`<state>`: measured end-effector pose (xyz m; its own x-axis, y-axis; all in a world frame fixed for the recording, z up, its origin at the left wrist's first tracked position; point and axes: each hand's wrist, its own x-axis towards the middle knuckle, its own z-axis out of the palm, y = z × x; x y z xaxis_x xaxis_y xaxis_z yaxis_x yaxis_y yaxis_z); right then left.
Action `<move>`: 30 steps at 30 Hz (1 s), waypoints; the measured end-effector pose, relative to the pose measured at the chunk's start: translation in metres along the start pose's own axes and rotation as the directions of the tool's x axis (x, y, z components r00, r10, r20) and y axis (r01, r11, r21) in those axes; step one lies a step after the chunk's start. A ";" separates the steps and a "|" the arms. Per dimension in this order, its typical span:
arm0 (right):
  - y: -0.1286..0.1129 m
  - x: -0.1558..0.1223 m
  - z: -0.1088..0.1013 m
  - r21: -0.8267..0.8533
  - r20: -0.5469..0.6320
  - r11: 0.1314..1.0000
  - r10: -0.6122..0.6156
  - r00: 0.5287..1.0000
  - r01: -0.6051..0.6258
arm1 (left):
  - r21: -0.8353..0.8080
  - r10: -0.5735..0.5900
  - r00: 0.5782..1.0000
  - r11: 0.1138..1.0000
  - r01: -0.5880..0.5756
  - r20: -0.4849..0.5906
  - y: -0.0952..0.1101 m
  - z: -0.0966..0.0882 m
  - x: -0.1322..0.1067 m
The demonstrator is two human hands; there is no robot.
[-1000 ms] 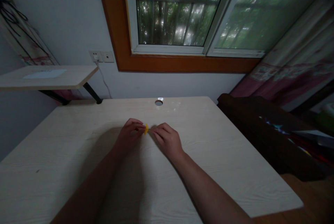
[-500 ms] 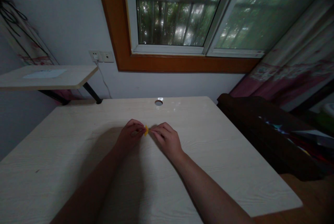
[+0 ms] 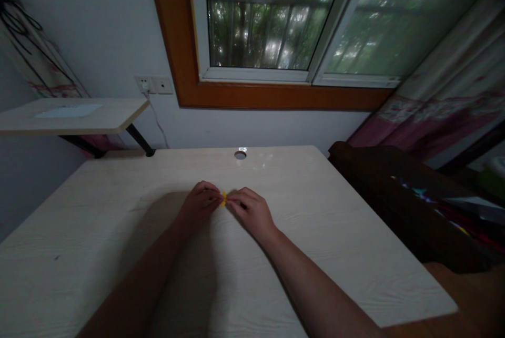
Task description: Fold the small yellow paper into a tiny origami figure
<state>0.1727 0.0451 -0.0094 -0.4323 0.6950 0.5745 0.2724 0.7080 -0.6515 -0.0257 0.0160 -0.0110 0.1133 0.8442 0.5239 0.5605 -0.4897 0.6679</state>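
A small yellow piece (image 3: 224, 200) shows between the fingertips of both hands, over the middle of the pale wooden desk (image 3: 315, 254). It is too small to tell its kind. My left hand (image 3: 199, 202) pinches it from the left, with thumb and fingers closed. From the right, my right hand (image 3: 252, 209) meets it with its thumb and forefinger pressed together. The fingertips cover part of the piece.
A cable hole (image 3: 240, 155) sits near the desk's back edge. On the left, a raised shelf (image 3: 118, 126) on black legs carries a paper sheet (image 3: 69, 111). Right of the desk stands dark brown furniture (image 3: 379, 180) with various items on it.
The yellow piece and the left fingertips have shifted slightly to the right. The fingertips of both hands are now closer together, and less of the yellow piece shows.
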 end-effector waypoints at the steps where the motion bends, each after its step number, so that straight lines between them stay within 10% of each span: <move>1: 0.000 0.000 0.000 -0.002 0.000 1.000 0.001 1.000 -0.001 | 0.006 -0.003 1.000 1.000 0.003 0.003 0.000 0.000 0.000; 16: 0.002 0.004 -0.002 0.077 -0.152 0.985 0.162 0.975 -0.152 | -0.150 -0.201 0.953 0.974 0.170 -0.228 -0.007 -0.008 0.001; 30: 0.008 -0.001 -0.004 0.208 -0.204 0.931 0.343 0.917 -0.301 | -0.075 -0.302 0.931 0.953 0.293 -0.203 -0.015 -0.011 0.003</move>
<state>0.1789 0.0508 -0.0134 -0.1280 0.9054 0.4047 0.2052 0.4234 -0.8824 -0.0431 0.0232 -0.0137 -0.2303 0.8901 0.3934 0.5056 -0.2360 0.8298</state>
